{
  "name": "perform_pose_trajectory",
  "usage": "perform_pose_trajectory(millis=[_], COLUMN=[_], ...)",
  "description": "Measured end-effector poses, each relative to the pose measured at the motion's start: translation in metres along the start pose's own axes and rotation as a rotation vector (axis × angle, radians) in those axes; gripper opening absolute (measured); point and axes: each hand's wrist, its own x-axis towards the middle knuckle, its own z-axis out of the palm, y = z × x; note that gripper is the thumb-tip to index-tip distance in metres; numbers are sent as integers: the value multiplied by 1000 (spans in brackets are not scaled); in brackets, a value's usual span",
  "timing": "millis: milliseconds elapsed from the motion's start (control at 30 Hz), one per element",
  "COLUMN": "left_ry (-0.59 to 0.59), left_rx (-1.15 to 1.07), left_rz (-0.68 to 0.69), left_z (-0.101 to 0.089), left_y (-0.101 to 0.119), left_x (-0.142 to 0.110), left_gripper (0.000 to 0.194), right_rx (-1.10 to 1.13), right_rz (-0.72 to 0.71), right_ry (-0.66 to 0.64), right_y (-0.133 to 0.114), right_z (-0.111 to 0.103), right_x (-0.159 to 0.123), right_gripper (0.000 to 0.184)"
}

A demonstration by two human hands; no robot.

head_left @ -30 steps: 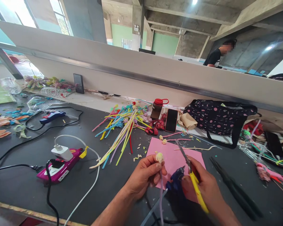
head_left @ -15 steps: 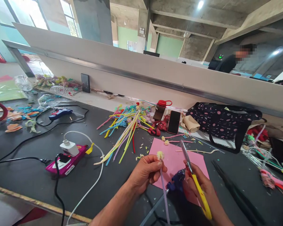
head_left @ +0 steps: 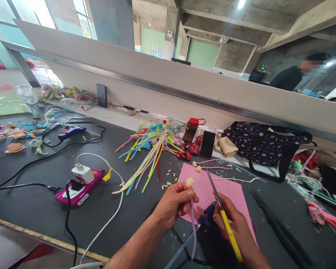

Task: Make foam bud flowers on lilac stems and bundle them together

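Between the thumb and fingers of my left hand (head_left: 175, 203) is a fuzzy stem (head_left: 193, 228), pale purple, with a small cream flower head (head_left: 189, 182) on top. The stem hangs down below the hand. My right hand (head_left: 236, 218) is closed around yellow-handled scissors (head_left: 231, 235); their blades point up and away, to the right of the flower head and apart from it. Under both hands lies a pink sheet (head_left: 235, 190). A crumpled dark blue item (head_left: 208, 216) sits between the hands, partly hidden. Two small cream flowers (head_left: 198, 169) on pink stems lie by the sheet's far edge.
Coloured fuzzy stems (head_left: 149, 160) are bundled left of centre. Behind are a red-capped bottle (head_left: 190, 130), a phone (head_left: 207, 144) and a patterned bag (head_left: 263, 145). A magenta power strip (head_left: 92, 186) with cables lies left, long dark tweezers (head_left: 282, 228) right. A person (head_left: 288, 76) is beyond the partition.
The scissors have swung so their tips lean further left, and the blades look closer together. My left hand keeps its hold. The person beyond the partition has moved right.
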Motion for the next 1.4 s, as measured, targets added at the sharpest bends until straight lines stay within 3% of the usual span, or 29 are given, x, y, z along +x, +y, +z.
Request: perform_pose_trajectory(millis=[100, 267, 567, 767, 1033, 1400], left_ry=[5, 25, 41, 58, 97, 163], left_rx=[18, 30, 59, 84, 126, 284], left_rz=[-3, 0, -10, 2, 11, 114], left_z=[0, -1, -3, -1, 1, 1], left_y=[0, -1, -3, -2, -2, -8], left_x=[0, 0, 1, 0, 0, 3], left_gripper=[18, 16, 19, 16, 15, 18], right_rx=[34, 41, 11, -40, -122, -187], right_rz=[37, 42, 3, -35, -39, -36], right_ry=[-103, -133, -27, -53, -117, -149], right_y=[2, 5, -3, -10, 0, -6], right_z=[-1, 0, 9, 9, 1, -8], right_x=[-1, -2, -7, -8, -5, -11], right_gripper=[49, 50, 50, 49, 52, 51])
